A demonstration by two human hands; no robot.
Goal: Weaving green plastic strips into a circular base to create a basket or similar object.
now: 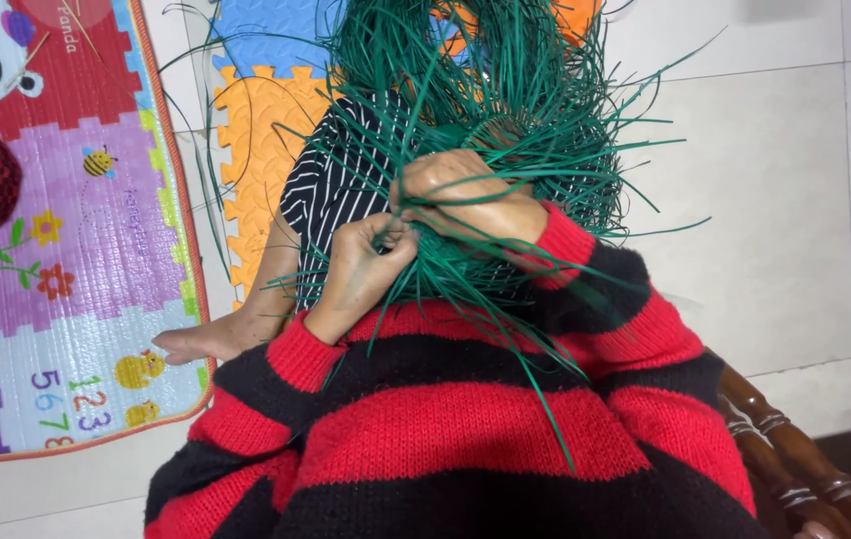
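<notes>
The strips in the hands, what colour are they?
Green strips, plain in the head view.

A home floor: tiled floor (795, 200), children's play mat (76, 250), foam puzzle tiles (261, 130).

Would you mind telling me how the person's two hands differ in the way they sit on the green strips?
The left hand sits lower, curled, its fingers pinching a few green strips. The right hand lies higher and flatter, pressed across the bundle, with strips crossing over its back. The left wrist rises from below; the right forearm comes in from the right. Both wear red-and-black striped sleeves and touch the strips.
</notes>
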